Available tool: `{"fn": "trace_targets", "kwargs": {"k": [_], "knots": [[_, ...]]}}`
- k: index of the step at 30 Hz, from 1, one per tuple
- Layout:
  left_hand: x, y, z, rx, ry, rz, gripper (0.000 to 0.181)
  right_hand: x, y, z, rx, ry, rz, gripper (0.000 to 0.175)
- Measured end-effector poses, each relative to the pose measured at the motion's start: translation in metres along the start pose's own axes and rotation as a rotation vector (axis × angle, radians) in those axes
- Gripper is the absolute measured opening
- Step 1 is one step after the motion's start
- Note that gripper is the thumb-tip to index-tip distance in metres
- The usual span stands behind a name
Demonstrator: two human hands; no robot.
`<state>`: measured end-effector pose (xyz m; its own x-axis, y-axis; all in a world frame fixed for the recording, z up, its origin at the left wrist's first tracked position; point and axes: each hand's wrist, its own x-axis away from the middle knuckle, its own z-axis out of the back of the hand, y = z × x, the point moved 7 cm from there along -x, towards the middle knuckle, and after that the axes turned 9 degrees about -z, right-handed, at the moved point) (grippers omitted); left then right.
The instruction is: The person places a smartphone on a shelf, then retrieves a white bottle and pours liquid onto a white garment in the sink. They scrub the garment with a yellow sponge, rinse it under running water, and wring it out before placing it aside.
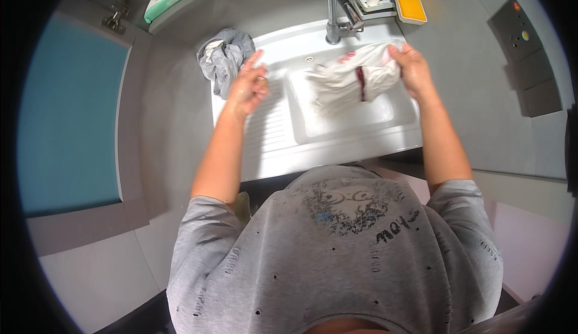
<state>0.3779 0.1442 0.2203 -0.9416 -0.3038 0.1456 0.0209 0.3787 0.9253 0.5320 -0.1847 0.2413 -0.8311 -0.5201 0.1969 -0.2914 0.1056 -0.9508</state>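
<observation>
A white cloth garment [379, 79] with a dark red stripe and reddish patches hangs bunched over the basin of a white laundry sink [343, 128]. My right hand [413, 70] grips its right end between thumb and fingers. Its left part is blurred. My left hand [248, 85] is above the ribbed washboard part of the sink, fingers apart, holding nothing. Just beyond that hand, a crumpled grey garment [226, 56] lies over the sink's left back corner. The chrome faucet [333, 22] stands behind the basin.
White soap trays, one holding a white soap bar [374, 0], and a yellow-topped dish [410, 4] sit behind the faucet. A green and white pack [166, 1] lies on the back left ledge. An open cabinet door [76, 113] is at left, a socket panel [526, 58] at right.
</observation>
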Motion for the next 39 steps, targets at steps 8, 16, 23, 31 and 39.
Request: {"fn": "trace_targets", "kwargs": {"k": [8, 16, 23, 31, 39], "knots": [[0.004, 0.014, -0.023, -0.512, -0.057, 0.011, 0.041, 0.009, -0.022, -0.007, 0.127, -0.037, -0.165, 0.023], [0.009, -0.007, -0.163, -1.078, -0.394, -0.379, 0.060, 0.027, -0.031, -0.083, -0.237, -0.379, -0.108, 0.039], [0.011, 0.097, -0.173, -1.410, -0.259, -1.032, 0.019, 0.031, -0.021, -0.087, -0.221, -0.348, 0.073, 0.074], [0.037, 0.185, -0.182, -1.491, -0.118, -1.347, 0.016, 0.014, 0.082, -0.118, 0.841, -0.560, -0.010, 0.062], [0.010, 0.194, -0.053, -1.312, 0.132, -0.845, 0.022, 0.008, -0.006, -0.063, 1.182, -0.132, 0.250, 0.040]]}}
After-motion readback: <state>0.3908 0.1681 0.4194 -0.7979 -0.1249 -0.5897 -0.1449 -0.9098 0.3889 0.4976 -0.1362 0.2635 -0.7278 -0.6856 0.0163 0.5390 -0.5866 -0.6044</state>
